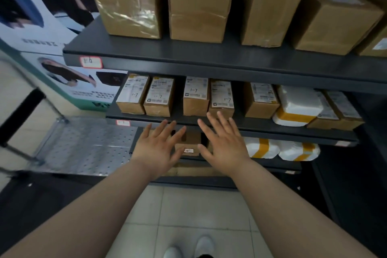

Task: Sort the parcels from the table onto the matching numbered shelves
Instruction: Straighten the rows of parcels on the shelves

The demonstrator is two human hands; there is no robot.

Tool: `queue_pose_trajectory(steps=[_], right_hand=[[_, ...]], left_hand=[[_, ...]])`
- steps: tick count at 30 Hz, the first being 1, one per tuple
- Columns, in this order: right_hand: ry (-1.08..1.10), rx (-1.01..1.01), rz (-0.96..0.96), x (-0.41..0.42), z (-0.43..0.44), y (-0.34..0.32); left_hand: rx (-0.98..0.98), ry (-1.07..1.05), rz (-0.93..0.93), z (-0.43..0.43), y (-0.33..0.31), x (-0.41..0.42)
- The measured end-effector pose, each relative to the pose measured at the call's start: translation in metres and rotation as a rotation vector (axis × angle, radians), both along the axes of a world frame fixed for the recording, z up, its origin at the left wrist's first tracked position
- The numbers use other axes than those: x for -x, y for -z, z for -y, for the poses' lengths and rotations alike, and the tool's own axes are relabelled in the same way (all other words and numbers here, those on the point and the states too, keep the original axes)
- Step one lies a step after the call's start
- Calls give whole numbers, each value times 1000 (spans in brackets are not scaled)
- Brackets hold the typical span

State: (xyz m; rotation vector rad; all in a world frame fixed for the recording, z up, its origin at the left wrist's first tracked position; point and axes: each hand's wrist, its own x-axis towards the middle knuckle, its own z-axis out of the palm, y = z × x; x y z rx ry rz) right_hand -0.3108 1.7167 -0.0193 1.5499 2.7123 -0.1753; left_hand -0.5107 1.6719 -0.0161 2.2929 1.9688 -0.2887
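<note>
Dark shelf rack (pixel 188 63) fills most of the view from 12 round to 4 o'clock. Up at 12, on the level with the 1-6 tag (pixel 91 62), sit the big brown cartons (pixel 199 6). They're plain cardboard with shiny clear tape and a white shipping label on top of each.

The metal cart deck (pixel 88 148), perforated and silver, is down at 9 o'clock.

Both arms come in from 6. The left hand (pixel 156 151) and right hand (pixel 224 146) are dead centre, palms down, fingers straight and spread, holding nothing. They're right in front of the edge of the level with the 1-7 tag (pixel 123 123). I honestly can't tell if they touch it.

Just above the hands on that level is a row of small brown parcels (pixel 195 96), standing upright, each with a white label and "1-7" handwritten on it. At 3 o'clock on the same level there's a white foam box (pixel 297 109) with yellow tape. One level down are more white foam parcels (pixel 280 150) with yellow tape.

The little brown box (pixel 188 144) between the hands is mostly covered by them, and its sticker is too small to read. The printed labels are too blurry to read. The carton at the far right edge is cut off by the frame.
</note>
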Motion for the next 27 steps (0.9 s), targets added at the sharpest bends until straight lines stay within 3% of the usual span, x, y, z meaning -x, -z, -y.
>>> queue_pose_trajectory(steps=[13, 27], right_hand=[[-99, 2, 35, 45, -36, -5], [60, -60, 8, 146, -71, 23]], left_hand=[[-66, -158, -39, -19, 10, 51], [-112, -37, -56, -105, 38, 149]])
